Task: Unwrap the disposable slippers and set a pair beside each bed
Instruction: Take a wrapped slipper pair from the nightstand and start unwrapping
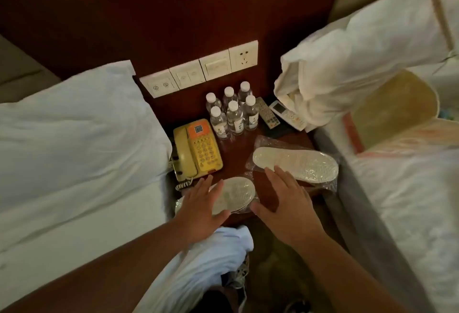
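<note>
Near pack: white disposable slippers in clear plastic wrap, still sealed, at the front edge of the dark wooden nightstand; long axis slanting near-left to far-right.
Far pack: second wrapped white pair, lying crosswise, reaching toward the right bed.
Left hand: fingers straight and spread over the near pack's left half; contact unclear.
Right hand: fingers straight, close together, tips at the far pack's near rim; thumb just beside the near pack.
Nearer hand: left for near pack, right for far.
Room: yellow push-button telephone just beyond the left fingertips, bare wood between packs, front edge open, so probably best lifted toward the body.
</note>
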A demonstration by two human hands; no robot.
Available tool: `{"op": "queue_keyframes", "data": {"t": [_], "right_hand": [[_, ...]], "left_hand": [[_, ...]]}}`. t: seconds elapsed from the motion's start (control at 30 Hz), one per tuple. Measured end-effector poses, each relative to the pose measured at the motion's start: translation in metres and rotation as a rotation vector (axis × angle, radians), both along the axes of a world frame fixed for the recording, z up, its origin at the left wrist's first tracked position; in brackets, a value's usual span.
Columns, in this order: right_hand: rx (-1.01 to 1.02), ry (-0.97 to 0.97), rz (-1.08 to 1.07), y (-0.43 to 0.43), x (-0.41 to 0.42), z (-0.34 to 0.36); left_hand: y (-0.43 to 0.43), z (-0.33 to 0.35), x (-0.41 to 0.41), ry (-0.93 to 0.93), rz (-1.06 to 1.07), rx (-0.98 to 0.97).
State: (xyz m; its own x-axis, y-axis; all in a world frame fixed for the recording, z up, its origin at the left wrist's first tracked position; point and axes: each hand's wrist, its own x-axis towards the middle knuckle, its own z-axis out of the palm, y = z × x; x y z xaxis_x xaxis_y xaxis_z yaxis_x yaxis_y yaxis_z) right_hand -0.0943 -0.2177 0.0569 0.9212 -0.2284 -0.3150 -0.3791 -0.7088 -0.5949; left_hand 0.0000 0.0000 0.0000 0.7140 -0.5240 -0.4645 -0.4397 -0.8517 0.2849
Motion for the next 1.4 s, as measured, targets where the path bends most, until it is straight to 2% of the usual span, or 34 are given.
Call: {"op": "queue_keyframes", "data": {"t": [0.23,0.63,0.83,0.97,1.17,1.27,1.4], "right_hand": [[0.031,-0.037,-0.073,0.006,-0.004,-0.042],[-0.018,-0.196,-0.171,0.035,-0.044,-0.141],[-0.060,-0.240,-0.267,0.065,-0.056,-0.167],[-0.097,-0.244,-0.317,0.094,-0.069,-0.169],[-0.165,-0.191,-0.308,0.142,-0.085,-0.164],[-0.137,-0.156,-0.308,0.162,-0.092,-0.163],[0.009,-0.167,-0.375,0.183,-0.094,-0.152]], "left_hand": [[0.024,-0.052,0.009,0.068,0.024,0.069],[0.049,-0.149,0.023,-0.161,-0.115,0.240],[0.059,-0.181,0.027,-0.206,-0.122,0.190],[0.061,-0.189,0.031,-0.198,-0.081,0.096],[0.073,-0.178,0.027,-0.062,0.006,-0.100],[0.087,-0.165,0.028,0.167,0.161,-0.364],[0.105,-0.120,0.024,0.502,0.387,-0.780]]}}
